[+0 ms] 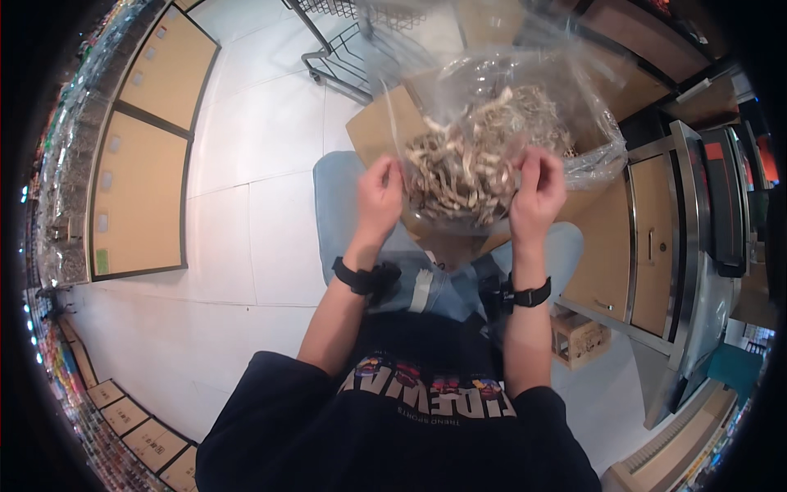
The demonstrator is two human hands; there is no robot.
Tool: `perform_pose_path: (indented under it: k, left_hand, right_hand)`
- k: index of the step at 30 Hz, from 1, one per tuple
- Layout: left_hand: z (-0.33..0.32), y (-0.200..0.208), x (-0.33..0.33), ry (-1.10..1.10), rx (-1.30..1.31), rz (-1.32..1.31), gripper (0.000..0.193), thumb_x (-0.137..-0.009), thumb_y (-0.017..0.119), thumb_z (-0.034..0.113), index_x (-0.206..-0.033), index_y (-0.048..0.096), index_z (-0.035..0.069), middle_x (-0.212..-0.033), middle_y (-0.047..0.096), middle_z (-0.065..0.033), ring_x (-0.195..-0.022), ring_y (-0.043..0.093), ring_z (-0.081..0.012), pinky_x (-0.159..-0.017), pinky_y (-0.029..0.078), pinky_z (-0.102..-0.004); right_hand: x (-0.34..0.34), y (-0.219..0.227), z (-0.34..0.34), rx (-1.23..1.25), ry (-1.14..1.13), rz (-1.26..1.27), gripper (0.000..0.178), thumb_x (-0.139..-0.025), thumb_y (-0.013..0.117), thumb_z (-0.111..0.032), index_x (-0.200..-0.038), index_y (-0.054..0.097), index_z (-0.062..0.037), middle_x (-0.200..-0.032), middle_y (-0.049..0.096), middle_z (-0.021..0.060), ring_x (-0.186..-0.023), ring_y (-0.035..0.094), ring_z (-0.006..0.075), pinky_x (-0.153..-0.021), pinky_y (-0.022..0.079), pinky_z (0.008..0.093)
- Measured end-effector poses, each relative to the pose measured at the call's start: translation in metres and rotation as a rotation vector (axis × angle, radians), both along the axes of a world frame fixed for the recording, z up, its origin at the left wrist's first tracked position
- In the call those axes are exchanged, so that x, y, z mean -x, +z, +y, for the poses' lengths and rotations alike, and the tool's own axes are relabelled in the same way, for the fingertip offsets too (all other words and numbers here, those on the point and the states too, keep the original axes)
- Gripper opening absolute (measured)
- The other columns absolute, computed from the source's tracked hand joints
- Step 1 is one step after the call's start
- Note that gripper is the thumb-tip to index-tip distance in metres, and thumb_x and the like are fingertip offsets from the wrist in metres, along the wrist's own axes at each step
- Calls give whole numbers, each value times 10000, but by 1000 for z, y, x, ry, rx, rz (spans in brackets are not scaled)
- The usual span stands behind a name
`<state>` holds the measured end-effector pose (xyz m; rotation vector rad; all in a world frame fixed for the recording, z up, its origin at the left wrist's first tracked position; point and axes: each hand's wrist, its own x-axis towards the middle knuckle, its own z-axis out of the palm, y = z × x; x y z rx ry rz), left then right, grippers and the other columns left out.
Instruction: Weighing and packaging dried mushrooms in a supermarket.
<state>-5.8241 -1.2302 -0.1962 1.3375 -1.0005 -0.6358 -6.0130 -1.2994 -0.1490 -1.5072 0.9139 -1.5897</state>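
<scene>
A clear plastic bag [395, 115] is held up in front of me, filled with dried, twisted brown-and-cream strips [455, 176] that look like dried mushrooms. My left hand [379, 197] pinches the bag's left edge, fingers closed. On the opposite side, my right hand [539, 193] is closed on the right edge near its lower corner. Behind the bag stands an opened cardboard box [373, 127] with its flaps spread. More crumpled clear plastic [602, 143] spreads over the box's right side; where one sheet ends and another begins is hard to tell.
Wooden cabinets [143, 193] line the left side, and a wooden drawer unit [602, 262] stands at the right. A dark wire-basket cart [336, 70] is on the white tiled floor [246, 221] beyond the box. A small wooden crate [580, 338] sits by my right forearm.
</scene>
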Motion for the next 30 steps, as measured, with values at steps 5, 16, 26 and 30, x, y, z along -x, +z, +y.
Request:
perform_pose_path:
  k: [5,16,26,30]
  left_hand:
    - [1,-78,6,-94,-187,25,215,-937,515,199,-901,570,-6,-731,578,-25,-706,522,-82,-647,436,-237]
    - [0,-106,-1,-268,-536,186,344,-903,568,321,-939,607,-19,-801,638,-66,-733,557,-111,-679,458,-267]
    - [-4,-141,10,-293,-451,253,370,-914,544,363,-935,621,2,-774,603,-34,-688,521,-93,-630,426,-243]
    - [-8,-121,12,-345,-501,305,369,-914,543,361,-948,617,2,-778,601,-28,-689,515,-84,-621,421,-232]
  right_hand:
    - [14,-97,17,-280,-72,-56,231,-945,485,-143,-1116,474,12,-1016,601,113,-872,588,162,-816,459,259]
    - [33,-163,15,-522,-62,-74,126,-915,532,-121,-954,490,-9,-858,620,80,-808,580,122,-765,465,246]
    - [42,-179,15,-488,-77,-145,139,-931,523,-155,-894,481,-28,-764,540,18,-721,490,80,-680,396,210]
    - [52,-189,11,-495,-91,-113,140,-937,511,-154,-889,479,-26,-754,532,17,-701,474,71,-657,390,207]
